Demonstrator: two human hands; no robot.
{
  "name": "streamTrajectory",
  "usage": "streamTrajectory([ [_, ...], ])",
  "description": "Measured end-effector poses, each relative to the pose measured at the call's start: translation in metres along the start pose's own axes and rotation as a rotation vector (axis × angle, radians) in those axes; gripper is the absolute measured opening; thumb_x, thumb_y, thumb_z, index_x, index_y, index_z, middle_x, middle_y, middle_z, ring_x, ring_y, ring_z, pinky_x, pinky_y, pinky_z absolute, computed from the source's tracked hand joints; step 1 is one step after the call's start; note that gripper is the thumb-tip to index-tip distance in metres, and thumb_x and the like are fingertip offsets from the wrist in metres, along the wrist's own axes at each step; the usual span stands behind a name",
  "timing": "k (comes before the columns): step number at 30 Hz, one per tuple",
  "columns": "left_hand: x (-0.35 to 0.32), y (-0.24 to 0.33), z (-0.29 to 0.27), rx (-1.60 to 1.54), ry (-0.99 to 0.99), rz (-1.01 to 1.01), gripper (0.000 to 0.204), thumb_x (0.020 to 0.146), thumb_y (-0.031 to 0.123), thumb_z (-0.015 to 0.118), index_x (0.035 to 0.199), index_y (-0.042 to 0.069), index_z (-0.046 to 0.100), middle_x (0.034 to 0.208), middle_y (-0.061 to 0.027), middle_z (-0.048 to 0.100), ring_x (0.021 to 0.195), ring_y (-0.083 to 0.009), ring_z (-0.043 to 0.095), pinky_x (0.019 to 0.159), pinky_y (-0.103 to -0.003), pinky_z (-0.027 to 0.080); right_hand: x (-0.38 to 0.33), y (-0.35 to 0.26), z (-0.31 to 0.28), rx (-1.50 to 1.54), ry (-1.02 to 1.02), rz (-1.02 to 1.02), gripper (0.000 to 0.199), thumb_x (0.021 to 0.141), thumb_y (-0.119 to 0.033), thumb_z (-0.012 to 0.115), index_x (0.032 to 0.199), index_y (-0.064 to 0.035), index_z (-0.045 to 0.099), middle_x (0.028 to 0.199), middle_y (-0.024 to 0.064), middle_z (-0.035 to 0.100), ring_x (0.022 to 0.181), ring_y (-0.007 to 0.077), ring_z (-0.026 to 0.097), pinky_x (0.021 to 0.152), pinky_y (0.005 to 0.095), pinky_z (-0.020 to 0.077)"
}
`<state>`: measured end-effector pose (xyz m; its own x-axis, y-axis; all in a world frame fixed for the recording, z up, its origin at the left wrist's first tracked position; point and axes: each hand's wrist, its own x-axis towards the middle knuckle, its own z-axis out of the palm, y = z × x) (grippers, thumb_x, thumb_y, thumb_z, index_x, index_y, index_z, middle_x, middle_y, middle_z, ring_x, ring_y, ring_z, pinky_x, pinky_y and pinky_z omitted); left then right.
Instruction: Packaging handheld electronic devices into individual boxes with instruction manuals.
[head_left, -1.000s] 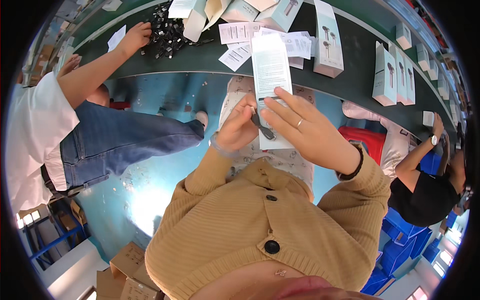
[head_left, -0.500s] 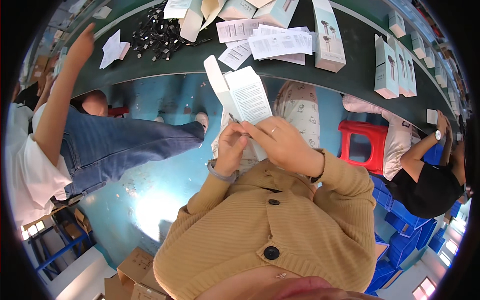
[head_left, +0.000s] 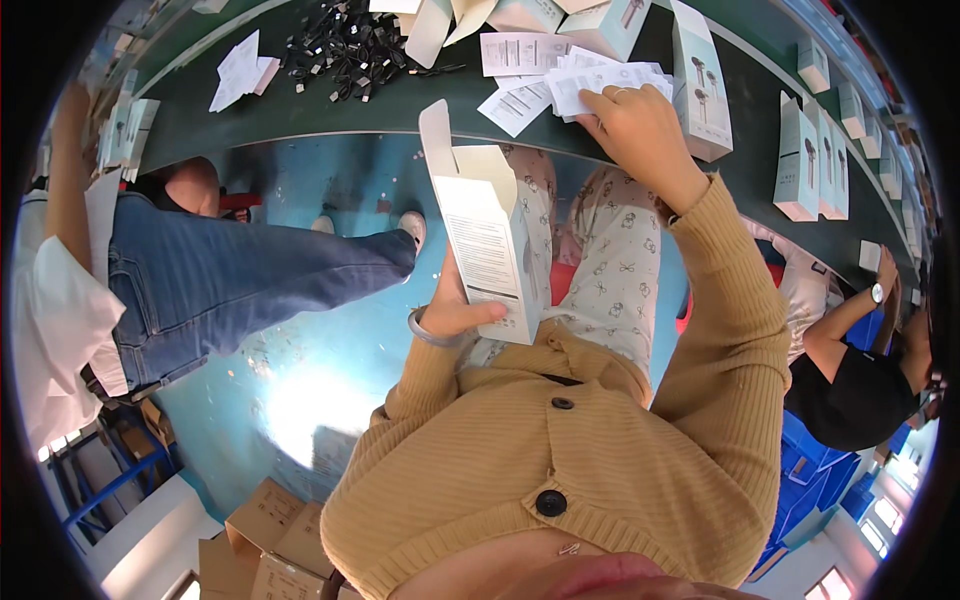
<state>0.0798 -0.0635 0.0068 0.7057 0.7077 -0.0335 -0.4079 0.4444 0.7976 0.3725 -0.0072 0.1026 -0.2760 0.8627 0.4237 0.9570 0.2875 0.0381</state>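
Note:
My left hand (head_left: 458,300) is wrapped round a tall white carton (head_left: 485,255), its thumb across the lower part of the printed face. The carton tilts over my lap, with its top flap standing up and its upper end open. Across the work table, my right hand (head_left: 642,130) reaches a pile of printed leaflets (head_left: 570,90). Its thumb and fingers close on the near edge of the top sheets; how many sheets they grip is hidden.
On the dark table (head_left: 220,130) lie a heap of black cables (head_left: 345,55), folded papers (head_left: 238,75) and a closed carton (head_left: 703,90). More cartons (head_left: 797,165) stand at right. A person in jeans (head_left: 230,290) sits at left; another in black (head_left: 855,395) is at right.
My right hand has left the carton and moved forward and right to the leaflets. My left hand has shifted its grip round the carton, which now shows its printed face more upright.

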Motion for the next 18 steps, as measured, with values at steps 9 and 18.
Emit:
streamTrajectory([
  [9,0.006,0.003,-0.019,0.337,-0.151,-0.076,0.102,0.066,0.014,0.081,0.146,-0.001,0.019,0.143,-0.0095,0.035,0.132,-0.0177,0.031,0.109,-0.034,0.023,-0.002,0.014,-0.01,0.335,0.004,0.184,0.008,0.078,-0.008,0.068,0.084,-0.0045,0.063,0.079,0.0077,0.059,0.065,0.0243,0.06,0.058,0.0304,0.0458],
  [18,0.02,-0.018,0.035,0.177,-0.107,-0.043,0.122,0.055,0.038,0.088,0.145,0.0,0.015,0.143,-0.0105,0.03,0.134,-0.021,0.027,0.11,-0.035,0.02,-0.025,0.001,-0.078,1.047,0.327,0.574,0.012,0.084,-0.004,0.068,0.094,0.0001,0.063,0.079,0.0018,0.064,0.061,0.0067,0.056,0.054,0.0179,0.0398],
])
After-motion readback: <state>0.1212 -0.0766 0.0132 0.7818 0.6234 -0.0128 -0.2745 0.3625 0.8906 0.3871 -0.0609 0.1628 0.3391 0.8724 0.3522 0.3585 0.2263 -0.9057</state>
